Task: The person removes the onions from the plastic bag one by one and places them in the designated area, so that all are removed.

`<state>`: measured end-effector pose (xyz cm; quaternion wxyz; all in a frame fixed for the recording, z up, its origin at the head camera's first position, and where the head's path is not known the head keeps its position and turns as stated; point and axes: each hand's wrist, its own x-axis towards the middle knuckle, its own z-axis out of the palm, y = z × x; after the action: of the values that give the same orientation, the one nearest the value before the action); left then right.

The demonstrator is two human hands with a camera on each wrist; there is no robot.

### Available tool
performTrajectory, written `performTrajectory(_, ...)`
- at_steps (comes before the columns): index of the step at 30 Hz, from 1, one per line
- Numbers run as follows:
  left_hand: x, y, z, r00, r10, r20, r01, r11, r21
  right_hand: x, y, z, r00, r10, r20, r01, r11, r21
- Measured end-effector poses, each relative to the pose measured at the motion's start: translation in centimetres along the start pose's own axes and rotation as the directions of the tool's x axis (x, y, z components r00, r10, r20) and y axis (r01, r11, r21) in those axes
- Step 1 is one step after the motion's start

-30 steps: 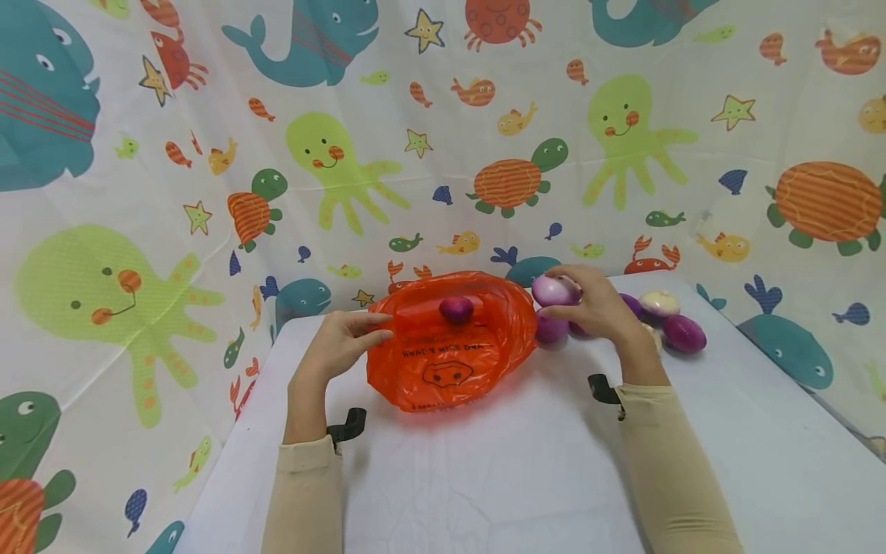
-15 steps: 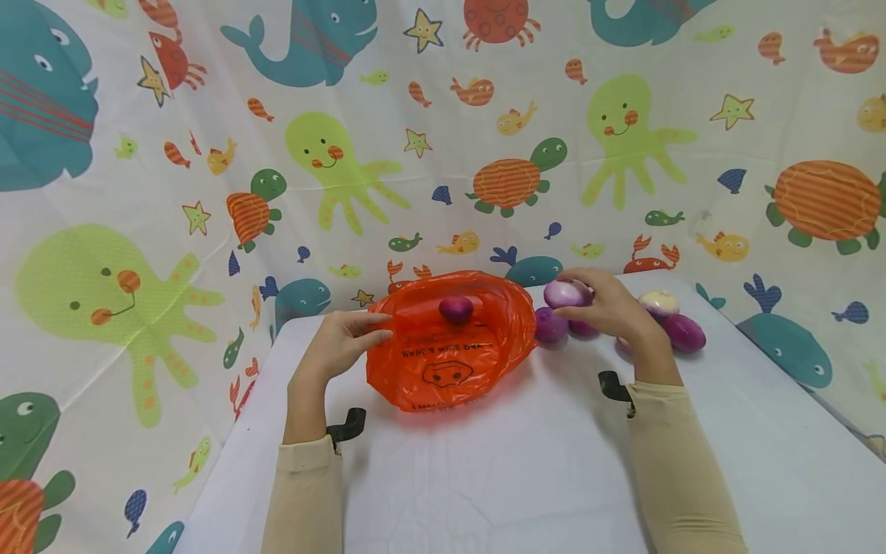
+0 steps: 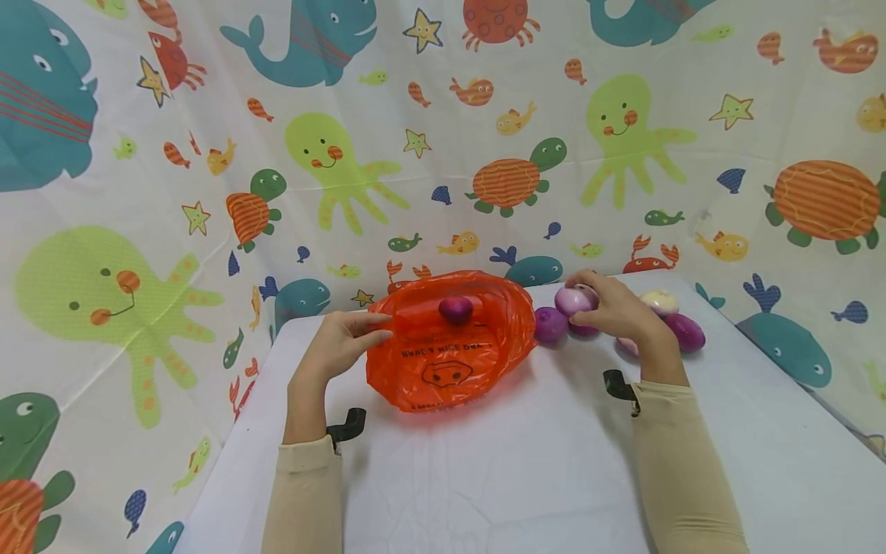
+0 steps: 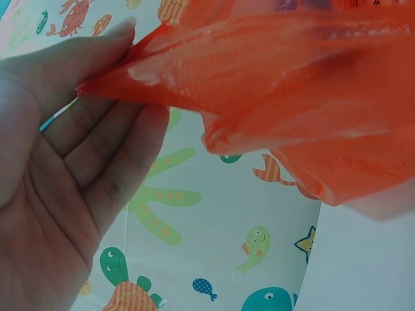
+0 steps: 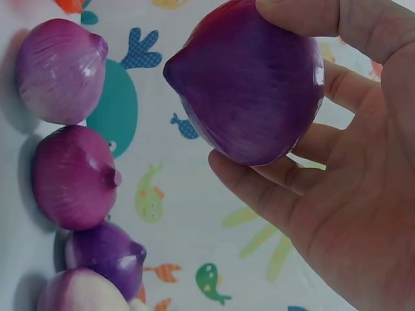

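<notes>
My left hand [image 3: 337, 342] pinches the left edge of an orange-red plastic bag [image 3: 388, 373] between thumb and fingers. The left wrist view shows the bag's corner [image 4: 123, 81] between them. Inside the bag's open mouth lies a small dark purple onion [image 3: 456, 310]. To the bag's right, my right hand [image 3: 618, 314] holds a purple onion [image 3: 573, 300]. In the right wrist view this onion [image 5: 249, 87] is held up off the table, gripped by thumb and fingertips, its pointed end away from the palm. A purple onion [image 3: 551, 325] rests against the bag's right side.
More onions lie on the white table [image 3: 512, 462] around and beyond my right hand, including a deep purple one [image 3: 684, 334] and a pale one [image 3: 660, 302]. The right wrist view shows several in a row. A sea-animal curtain [image 3: 443, 177] hangs behind the table.
My right hand has moved to the right, carrying the onion away from the bag's edge, and slightly lower. My left hand, the bag and the onion inside it have not moved.
</notes>
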<state>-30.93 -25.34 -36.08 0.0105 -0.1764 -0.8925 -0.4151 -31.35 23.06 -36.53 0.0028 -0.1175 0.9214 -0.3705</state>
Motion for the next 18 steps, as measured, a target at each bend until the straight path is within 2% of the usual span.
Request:
performTrajectory(11,0.09,-0.05,0.04,1.000,0.000,-0.001,0.000,1.000,0.007,-0.35,0.24,-0.26,0.999,0.020,0.027,-0.020,1.000,-0.006)
performTrajectory(18,0.09,-0.12,0.10,1.000,0.006,-0.001,-0.006,1.000,0.008,-0.92,0.29,-0.28,0.994,0.044,0.098,-0.043,0.999,-0.015)
